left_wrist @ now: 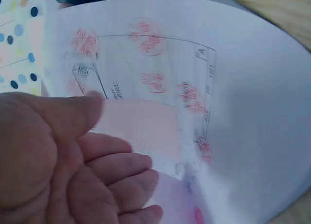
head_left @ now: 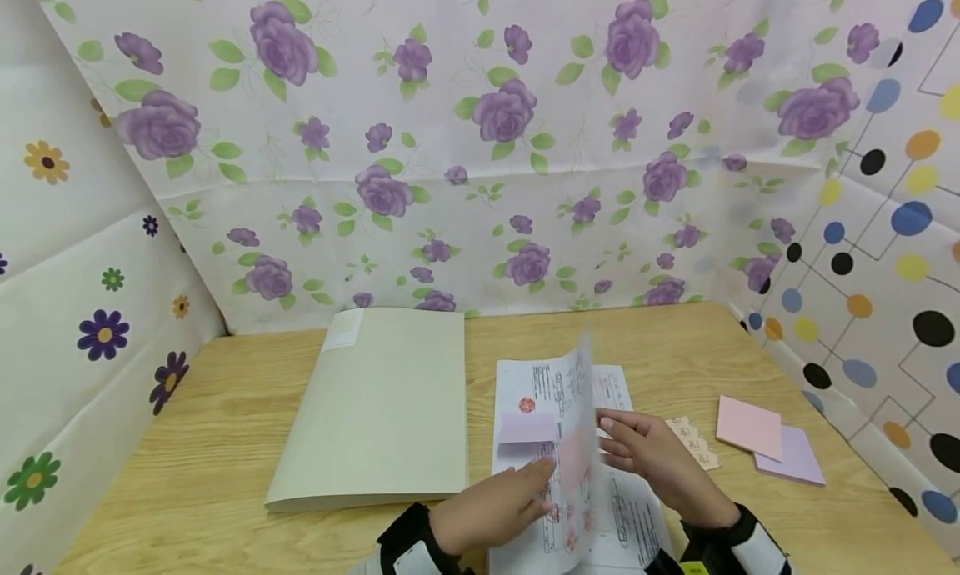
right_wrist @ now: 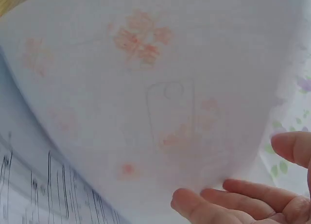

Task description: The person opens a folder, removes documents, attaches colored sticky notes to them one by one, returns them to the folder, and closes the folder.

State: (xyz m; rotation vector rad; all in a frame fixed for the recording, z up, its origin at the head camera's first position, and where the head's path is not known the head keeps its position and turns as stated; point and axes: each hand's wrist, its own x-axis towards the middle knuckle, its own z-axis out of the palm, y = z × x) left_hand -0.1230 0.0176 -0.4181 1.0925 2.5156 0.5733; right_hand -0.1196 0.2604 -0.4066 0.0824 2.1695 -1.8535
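Observation:
A thin printed sheet (head_left: 585,392) stands nearly upright, bowed, between the two hands over a stack of printed papers (head_left: 633,508). To its left is my left hand (head_left: 498,508), fingers loosely bent and holding nothing. My right hand (head_left: 652,458) is on the other side, its fingertips right at the sheet and the thumb apart from the fingers in the right wrist view. Red stamp marks and a pink sticky note (left_wrist: 141,129) show on the sheet's face in the left wrist view. A lilac sticky note (head_left: 528,427) lies on the left-hand page.
A pale green folder (head_left: 382,408) with a white label lies left of the papers. On the right are a cream scallop-edged note (head_left: 692,442), a pink note pad (head_left: 748,427) and a lilac note pad (head_left: 795,456). Patterned cloths (head_left: 450,142) surround the wooden table (head_left: 187,442).

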